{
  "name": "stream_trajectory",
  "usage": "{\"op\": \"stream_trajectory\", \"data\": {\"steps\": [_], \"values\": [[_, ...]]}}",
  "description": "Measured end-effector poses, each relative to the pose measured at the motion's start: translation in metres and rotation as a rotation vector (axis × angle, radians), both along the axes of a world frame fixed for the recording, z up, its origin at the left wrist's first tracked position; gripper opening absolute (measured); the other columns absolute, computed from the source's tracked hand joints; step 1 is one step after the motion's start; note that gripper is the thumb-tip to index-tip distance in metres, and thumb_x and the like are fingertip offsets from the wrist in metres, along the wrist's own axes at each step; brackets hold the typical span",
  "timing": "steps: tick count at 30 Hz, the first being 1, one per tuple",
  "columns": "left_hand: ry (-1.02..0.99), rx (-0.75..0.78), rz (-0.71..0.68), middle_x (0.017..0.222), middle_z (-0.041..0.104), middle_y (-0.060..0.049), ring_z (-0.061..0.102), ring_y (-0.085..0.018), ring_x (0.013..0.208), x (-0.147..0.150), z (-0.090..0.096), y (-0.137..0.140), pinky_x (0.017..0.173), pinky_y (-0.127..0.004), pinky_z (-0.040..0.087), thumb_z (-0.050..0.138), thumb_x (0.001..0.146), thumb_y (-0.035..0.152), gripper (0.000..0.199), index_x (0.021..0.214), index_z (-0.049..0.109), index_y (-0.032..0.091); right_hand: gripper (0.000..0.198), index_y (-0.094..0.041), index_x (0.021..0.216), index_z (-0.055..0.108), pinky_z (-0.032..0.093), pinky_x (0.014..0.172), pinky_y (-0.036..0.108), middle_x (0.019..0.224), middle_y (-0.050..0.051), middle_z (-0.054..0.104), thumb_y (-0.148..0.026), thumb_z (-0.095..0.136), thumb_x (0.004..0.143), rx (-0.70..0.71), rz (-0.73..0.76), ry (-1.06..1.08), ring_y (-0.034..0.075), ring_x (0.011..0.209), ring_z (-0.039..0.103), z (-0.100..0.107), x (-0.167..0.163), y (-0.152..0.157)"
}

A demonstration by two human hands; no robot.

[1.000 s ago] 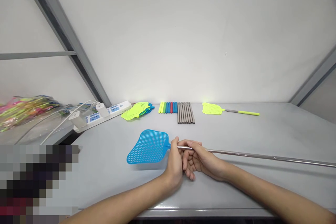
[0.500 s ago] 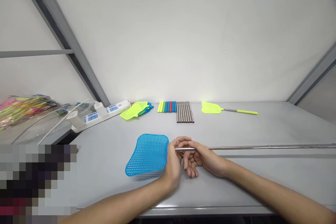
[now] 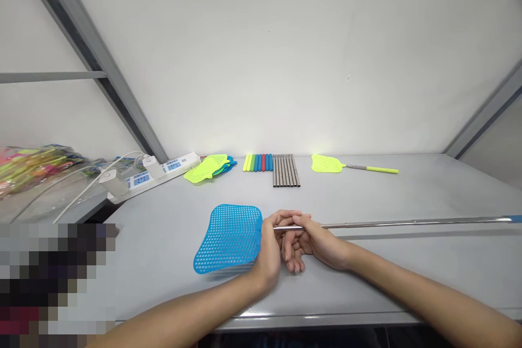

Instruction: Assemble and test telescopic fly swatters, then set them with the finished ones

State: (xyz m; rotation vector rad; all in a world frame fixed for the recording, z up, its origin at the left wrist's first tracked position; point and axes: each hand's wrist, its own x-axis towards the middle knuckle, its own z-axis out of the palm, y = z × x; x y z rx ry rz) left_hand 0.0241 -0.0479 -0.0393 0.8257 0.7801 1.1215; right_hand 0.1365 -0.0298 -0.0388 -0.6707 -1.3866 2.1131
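Observation:
A blue fly swatter lies across the front of the table, its perforated head (image 3: 229,239) to the left and its long extended telescopic metal rod (image 3: 379,223) running off to the right. The end of a blue handle (image 3: 516,218) shows at the right edge. My left hand (image 3: 269,250) is closed around the neck where head and rod meet; its palm hides the joint. Just to the right, my right hand (image 3: 312,239) pinches the rod between thumb and fingers, with the other fingers curled loosely beneath. The two hands almost touch.
Along the back are yellow and blue swatter heads (image 3: 207,168), a row of coloured handles (image 3: 258,162), several metal rods (image 3: 286,171) and an assembled yellow fly swatter (image 3: 328,164). A power strip (image 3: 179,165) with plugged adapters stands left, near bagged colourful items (image 3: 36,168).
The rod's right end has tilted up a little, and more of the blue handle shows at the edge. Both hands keep nearly the same hold. The view has shifted slightly.

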Motion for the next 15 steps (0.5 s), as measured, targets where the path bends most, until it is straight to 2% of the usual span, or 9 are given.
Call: {"op": "stream_trajectory", "data": {"steps": [6, 9, 12, 14, 15], "values": [[0.035, -0.006, 0.056, 0.086, 0.066, -0.011, 0.048, -0.011, 0.026, 0.001, 0.006, -0.002, 0.022, -0.024, 0.037, 0.026, 0.079, 0.039, 0.040, 0.089, 0.054, 0.013, 0.063, -0.008, 0.059, 0.058, 0.039, 0.039, 0.021, 0.050, 0.008, 0.058, -0.051, 0.019, 0.080, -0.029, 0.028, 0.016, 0.011, 0.038, 0.051, -0.002, -0.001, 0.004], [0.013, -0.020, -0.003, 0.059, 0.064, -0.005, 0.045, -0.013, 0.024, 0.000, 0.006, 0.002, 0.025, -0.025, 0.038, 0.025, 0.078, 0.042, 0.043, 0.091, 0.055, 0.013, 0.061, -0.008, 0.060, 0.058, 0.037, 0.038, 0.021, 0.049, 0.007, 0.056, -0.052, 0.020, 0.080, -0.039, 0.007, -0.012, 0.011, 0.038, 0.050, 0.000, -0.001, 0.003], [0.004, 0.008, -0.020, 0.037, 0.053, -0.001, 0.051, -0.017, 0.032, -0.001, 0.006, 0.008, 0.038, -0.028, 0.044, 0.026, 0.078, 0.041, 0.047, 0.085, 0.059, 0.009, 0.044, -0.013, 0.084, 0.059, 0.035, 0.038, 0.020, 0.048, -0.001, 0.052, -0.044, 0.027, 0.082, -0.027, -0.117, 0.005, 0.009, 0.036, 0.045, 0.007, 0.000, 0.002], [0.014, 0.028, 0.027, 0.040, 0.056, -0.004, 0.057, -0.019, 0.045, -0.001, 0.008, 0.012, 0.051, -0.029, 0.046, 0.027, 0.079, 0.040, 0.047, 0.078, 0.061, 0.008, 0.032, -0.019, 0.097, 0.055, 0.031, 0.038, 0.019, 0.045, -0.007, 0.043, -0.038, 0.035, 0.082, -0.030, -0.208, 0.040, 0.007, 0.034, 0.037, 0.010, 0.001, 0.001], [0.017, 0.029, 0.052, 0.045, 0.058, -0.005, 0.058, -0.020, 0.051, -0.001, 0.009, 0.014, 0.056, -0.029, 0.046, 0.027, 0.078, 0.040, 0.047, 0.075, 0.061, 0.008, 0.028, -0.019, 0.094, 0.056, 0.028, 0.038, 0.019, 0.044, -0.008, 0.038, -0.036, 0.038, 0.081, -0.041, -0.242, 0.057, 0.006, 0.034, 0.033, 0.010, 0.002, 0.002]]}}
